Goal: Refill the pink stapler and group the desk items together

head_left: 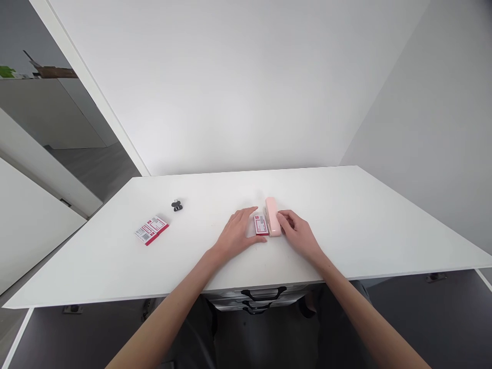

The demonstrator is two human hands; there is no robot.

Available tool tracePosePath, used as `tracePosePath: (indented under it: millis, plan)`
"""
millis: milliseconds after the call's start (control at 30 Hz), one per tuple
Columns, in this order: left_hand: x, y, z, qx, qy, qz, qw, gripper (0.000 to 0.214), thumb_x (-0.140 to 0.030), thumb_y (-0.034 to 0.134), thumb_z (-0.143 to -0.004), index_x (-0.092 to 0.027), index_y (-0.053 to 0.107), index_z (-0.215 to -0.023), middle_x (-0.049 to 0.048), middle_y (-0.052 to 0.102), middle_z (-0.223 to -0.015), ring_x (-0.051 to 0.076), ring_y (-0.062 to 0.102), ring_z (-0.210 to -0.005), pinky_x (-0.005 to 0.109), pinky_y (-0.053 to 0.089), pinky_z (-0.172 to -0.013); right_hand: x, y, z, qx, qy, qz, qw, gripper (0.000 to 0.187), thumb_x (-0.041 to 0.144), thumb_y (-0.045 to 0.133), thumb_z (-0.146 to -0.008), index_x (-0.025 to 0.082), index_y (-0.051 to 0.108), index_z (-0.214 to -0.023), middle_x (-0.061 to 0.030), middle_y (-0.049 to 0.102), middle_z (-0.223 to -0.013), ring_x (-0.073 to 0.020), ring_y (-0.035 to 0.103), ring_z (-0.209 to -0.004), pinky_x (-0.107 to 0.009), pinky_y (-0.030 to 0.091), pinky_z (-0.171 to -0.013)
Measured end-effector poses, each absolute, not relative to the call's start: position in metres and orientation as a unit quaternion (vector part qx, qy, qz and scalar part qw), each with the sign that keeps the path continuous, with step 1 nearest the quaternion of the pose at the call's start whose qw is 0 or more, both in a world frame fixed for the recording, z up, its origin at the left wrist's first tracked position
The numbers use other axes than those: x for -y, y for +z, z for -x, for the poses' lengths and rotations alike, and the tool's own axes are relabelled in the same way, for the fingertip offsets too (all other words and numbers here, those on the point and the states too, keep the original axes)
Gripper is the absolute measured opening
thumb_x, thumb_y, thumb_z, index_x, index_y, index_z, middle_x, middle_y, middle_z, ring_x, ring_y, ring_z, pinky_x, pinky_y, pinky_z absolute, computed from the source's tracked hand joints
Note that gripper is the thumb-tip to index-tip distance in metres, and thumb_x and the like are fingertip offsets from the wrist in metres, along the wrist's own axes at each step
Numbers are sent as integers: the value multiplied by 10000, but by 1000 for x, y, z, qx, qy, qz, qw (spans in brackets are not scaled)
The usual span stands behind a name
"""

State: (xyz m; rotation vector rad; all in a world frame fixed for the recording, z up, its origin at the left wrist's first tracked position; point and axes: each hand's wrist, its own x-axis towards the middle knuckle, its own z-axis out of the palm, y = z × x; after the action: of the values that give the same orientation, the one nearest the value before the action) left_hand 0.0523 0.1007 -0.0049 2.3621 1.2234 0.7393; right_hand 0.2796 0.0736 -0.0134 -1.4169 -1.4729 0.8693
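A pink stapler (272, 218) lies lengthwise on the white table, pointing away from me. Close against its left side is a small white and red box (260, 224) with printed labels. My left hand (238, 233) rests around this box, thumb at its near edge and forefinger beyond its far edge, fingers spread. On the stapler's right side, my right hand (298, 233) touches it with thumb and curled fingers; part of that grip is hidden.
Farther left on the table (215, 195) lies a larger white and red package (151, 229) with barcodes. A small black object (177, 205) with a light tip sits behind it. Black drawer handles (264, 294) show under the front edge; a white wall (246, 92) rises behind.
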Motion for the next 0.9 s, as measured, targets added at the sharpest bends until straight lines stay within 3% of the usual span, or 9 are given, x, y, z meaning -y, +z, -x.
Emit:
tracePosePath:
  millis: [200,433,633,900]
  plan:
    - [-99,2,15,-494,288,-820,-28,542,-498,590,-989,-256,465,-1457,136,494,-1543,347,346,-1505,583,274,-1243,-72,-13,-279,584,353,579,446,466,672,502,-970,251,675,-1071,-61,738,-981,-239,655,-851,-367,519,-754]
    - [-79,21,124,-663,263,-676,-185,612,-594,574,-917,-190,538,-1375,212,458,-1541,437,304,-1496,637,248,-1198,-70,-12,-278,579,351,583,450,461,670,509,-970,253,670,-1084,-58,735,-979,-230,644,-831,-361,514,-739]
    - [-61,28,154,-727,218,-639,-125,758,-691,572,-832,-187,520,-1396,184,617,-1372,435,441,-1399,589,336,-1156,-70,-12,-279,578,348,586,449,481,685,484,-976,258,669,-1093,-60,736,-977,-243,662,-871,-364,516,-742]
    - [-62,31,155,-764,217,-608,-24,816,-713,526,-871,-149,472,-1458,189,594,-1429,434,502,-1350,559,428,-1100,-68,-10,-279,575,350,591,445,485,676,445,-996,255,664,-1094,-71,748,-1006,-250,671,-880,-379,509,-797]
